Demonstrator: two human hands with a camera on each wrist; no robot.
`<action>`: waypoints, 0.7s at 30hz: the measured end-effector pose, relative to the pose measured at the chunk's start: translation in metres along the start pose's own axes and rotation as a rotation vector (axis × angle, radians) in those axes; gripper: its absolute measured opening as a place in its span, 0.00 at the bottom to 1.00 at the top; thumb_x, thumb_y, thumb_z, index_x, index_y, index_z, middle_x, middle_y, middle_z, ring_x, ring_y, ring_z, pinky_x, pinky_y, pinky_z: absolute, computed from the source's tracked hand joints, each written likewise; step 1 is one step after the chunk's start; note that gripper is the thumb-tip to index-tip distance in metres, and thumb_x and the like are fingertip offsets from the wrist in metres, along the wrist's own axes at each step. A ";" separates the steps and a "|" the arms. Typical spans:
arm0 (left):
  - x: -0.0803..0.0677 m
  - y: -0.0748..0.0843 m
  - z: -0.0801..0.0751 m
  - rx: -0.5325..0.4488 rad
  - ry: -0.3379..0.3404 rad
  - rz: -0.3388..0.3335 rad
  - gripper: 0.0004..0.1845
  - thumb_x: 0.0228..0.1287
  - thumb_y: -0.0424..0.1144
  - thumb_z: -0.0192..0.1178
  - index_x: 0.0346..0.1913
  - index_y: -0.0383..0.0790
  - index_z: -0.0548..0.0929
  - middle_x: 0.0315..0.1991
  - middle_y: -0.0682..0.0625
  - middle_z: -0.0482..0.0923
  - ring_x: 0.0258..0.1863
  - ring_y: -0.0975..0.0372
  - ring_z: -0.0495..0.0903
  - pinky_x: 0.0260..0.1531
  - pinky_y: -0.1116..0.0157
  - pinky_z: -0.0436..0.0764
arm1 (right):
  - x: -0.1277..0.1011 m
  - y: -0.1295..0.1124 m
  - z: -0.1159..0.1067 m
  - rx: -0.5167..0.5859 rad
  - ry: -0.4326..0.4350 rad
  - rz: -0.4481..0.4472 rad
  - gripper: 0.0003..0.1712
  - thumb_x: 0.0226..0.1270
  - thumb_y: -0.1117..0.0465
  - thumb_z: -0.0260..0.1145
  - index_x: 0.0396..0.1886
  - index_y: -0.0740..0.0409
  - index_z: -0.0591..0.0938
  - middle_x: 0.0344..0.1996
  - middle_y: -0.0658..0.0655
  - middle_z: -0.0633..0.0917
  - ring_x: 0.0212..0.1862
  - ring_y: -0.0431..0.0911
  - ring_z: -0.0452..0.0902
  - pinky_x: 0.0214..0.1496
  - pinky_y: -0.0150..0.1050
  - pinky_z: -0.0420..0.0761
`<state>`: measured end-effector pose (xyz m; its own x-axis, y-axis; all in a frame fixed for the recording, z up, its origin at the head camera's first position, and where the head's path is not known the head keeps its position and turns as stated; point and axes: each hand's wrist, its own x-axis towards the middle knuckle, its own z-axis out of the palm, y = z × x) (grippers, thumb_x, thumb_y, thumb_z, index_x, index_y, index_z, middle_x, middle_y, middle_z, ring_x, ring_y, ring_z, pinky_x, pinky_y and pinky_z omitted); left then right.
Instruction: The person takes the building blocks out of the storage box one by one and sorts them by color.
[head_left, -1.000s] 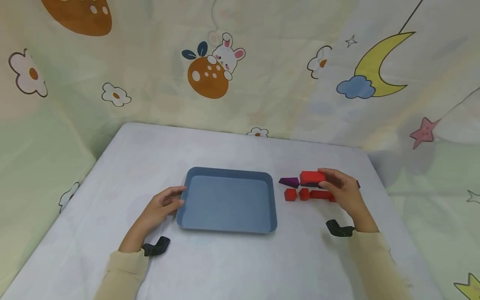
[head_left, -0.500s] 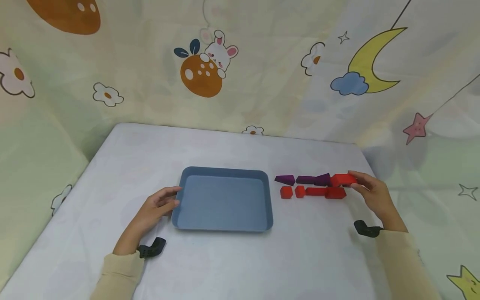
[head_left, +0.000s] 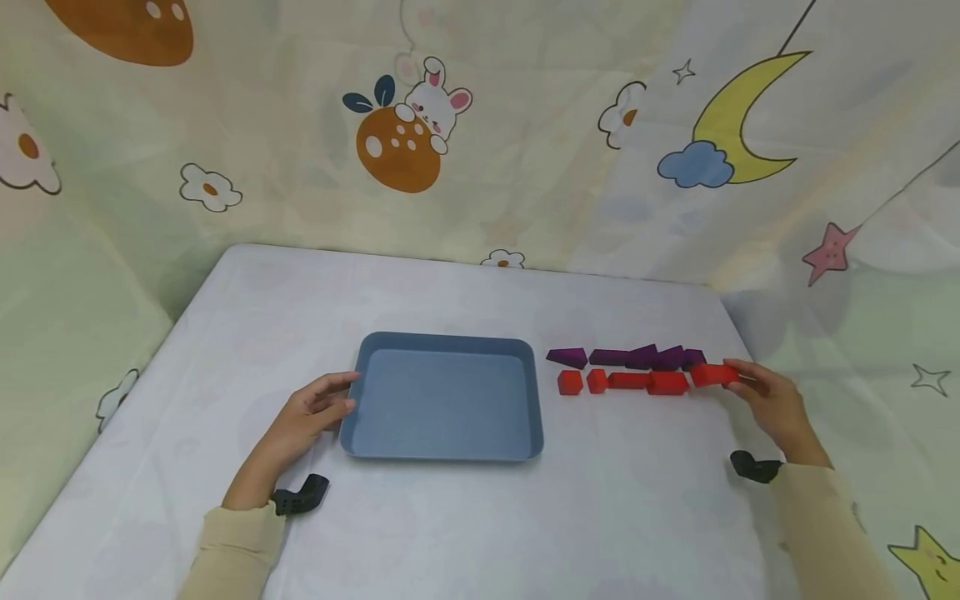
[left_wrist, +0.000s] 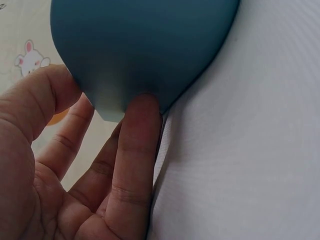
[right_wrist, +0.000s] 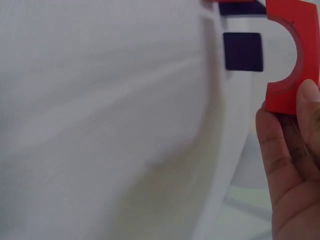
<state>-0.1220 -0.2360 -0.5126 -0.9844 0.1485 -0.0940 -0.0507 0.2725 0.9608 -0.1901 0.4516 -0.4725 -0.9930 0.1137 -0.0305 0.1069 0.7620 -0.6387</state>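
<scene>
Right hand [head_left: 776, 406] sits at the far right end of the red row, fingertips pinching a red arch block [head_left: 714, 374] with a half-round cutout, clear in the right wrist view [right_wrist: 289, 55]. The block looks to be just beside the last red block [head_left: 667, 382] in line, low at the table [head_left: 450, 533]; whether it touches the cloth I cannot tell. Left hand [head_left: 306, 419] rests against the left edge of the blue tray [head_left: 358, 392], fingers loosely straight and slightly spread, one fingertip [left_wrist: 142, 107] touching the rim. Two rows stand right of the tray: purple blocks [head_left: 626, 357] behind, red in front. As I judge it, the lining-up is nearly done, with this arch the piece in hand, while the tray holds nothing
</scene>
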 end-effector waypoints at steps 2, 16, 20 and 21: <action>0.000 0.000 -0.001 0.001 -0.001 0.001 0.28 0.81 0.38 0.63 0.77 0.33 0.73 0.74 0.30 0.73 0.54 0.73 0.81 0.49 0.67 0.85 | 0.002 0.004 0.002 0.002 -0.013 0.032 0.29 0.85 0.65 0.60 0.79 0.71 0.69 0.73 0.82 0.69 0.70 0.79 0.68 0.66 0.75 0.72; 0.001 -0.001 0.001 0.002 0.003 0.000 0.27 0.81 0.37 0.63 0.77 0.32 0.74 0.72 0.29 0.74 0.53 0.73 0.82 0.48 0.67 0.85 | 0.004 0.017 0.015 -0.053 -0.031 0.035 0.31 0.78 0.77 0.62 0.78 0.72 0.69 0.73 0.83 0.69 0.70 0.81 0.67 0.65 0.72 0.74; 0.000 -0.001 0.001 0.001 0.000 0.000 0.27 0.81 0.37 0.63 0.77 0.32 0.74 0.72 0.29 0.74 0.53 0.73 0.82 0.48 0.67 0.85 | -0.003 0.013 0.013 -0.082 -0.048 -0.007 0.37 0.77 0.78 0.61 0.82 0.73 0.61 0.71 0.85 0.68 0.69 0.81 0.68 0.64 0.71 0.73; 0.000 -0.001 0.000 0.002 -0.002 0.000 0.27 0.81 0.38 0.63 0.77 0.32 0.73 0.72 0.29 0.74 0.53 0.72 0.82 0.49 0.67 0.85 | -0.006 0.011 0.012 -0.086 -0.050 -0.012 0.39 0.78 0.76 0.60 0.83 0.73 0.58 0.72 0.85 0.67 0.70 0.82 0.67 0.64 0.72 0.72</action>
<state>-0.1214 -0.2360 -0.5134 -0.9842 0.1500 -0.0945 -0.0504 0.2741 0.9604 -0.1837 0.4519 -0.4887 -0.9952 0.0740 -0.0633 0.0969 0.8153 -0.5709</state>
